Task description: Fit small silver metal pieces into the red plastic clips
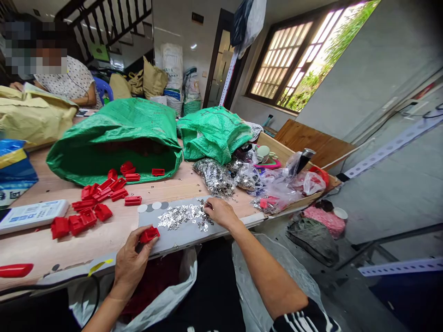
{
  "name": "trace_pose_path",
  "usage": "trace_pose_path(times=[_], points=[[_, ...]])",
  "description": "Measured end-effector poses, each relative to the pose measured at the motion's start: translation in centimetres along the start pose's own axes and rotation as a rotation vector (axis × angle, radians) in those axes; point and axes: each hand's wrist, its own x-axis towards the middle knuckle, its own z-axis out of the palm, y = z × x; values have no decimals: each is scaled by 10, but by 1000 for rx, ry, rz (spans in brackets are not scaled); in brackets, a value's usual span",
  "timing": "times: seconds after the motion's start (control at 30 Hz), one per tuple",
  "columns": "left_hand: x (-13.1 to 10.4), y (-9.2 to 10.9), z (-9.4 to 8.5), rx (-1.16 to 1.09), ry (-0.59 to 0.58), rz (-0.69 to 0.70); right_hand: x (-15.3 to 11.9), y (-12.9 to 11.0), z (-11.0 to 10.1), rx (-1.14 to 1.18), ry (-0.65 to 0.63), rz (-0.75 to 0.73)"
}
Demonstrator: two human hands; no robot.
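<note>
My left hand (133, 258) holds a red plastic part (149, 234) between thumb and fingers at the front edge of the grey mat (147, 220). Small silvery metal pieces (176, 216) lie spread over the mat. At the right end of these pieces is my right hand (221, 213), its fingers pinched together among them; what they hold, if anything, is too small to make out. Several more red parts (104, 191) lie in a loose group on the table to the left, in front of the open green sack (121, 120).
A white box (34, 216) lies at the left. Behind the mat are a second green sack (214, 133) and clear bags of metal pieces (214, 177). A wooden tray (332, 184) with bags stands right. A person (74, 80) sits at the far left. Plastic bags hang below the table edge.
</note>
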Motion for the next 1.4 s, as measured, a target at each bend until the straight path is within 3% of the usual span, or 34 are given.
trace_pose_path(times=[0.3, 0.73, 0.93, 1.2, 1.4], points=[[-1, -5, 1, -15, 3, 3, 2, -2, 9, 36, -5, -27], [-1, -4, 1, -28, 1, -19, 1, -2, 8, 21, 38, -49], [-1, -2, 1, -24, -1, -30, -3, -5, 2, 18, -8, -99], [-1, -5, 1, -8, 3, -3, 4, 1, -5, -3, 14, -63], [-1, -2, -2, 68, 11, 18, -1, 24, -13, 35, 52, -6]])
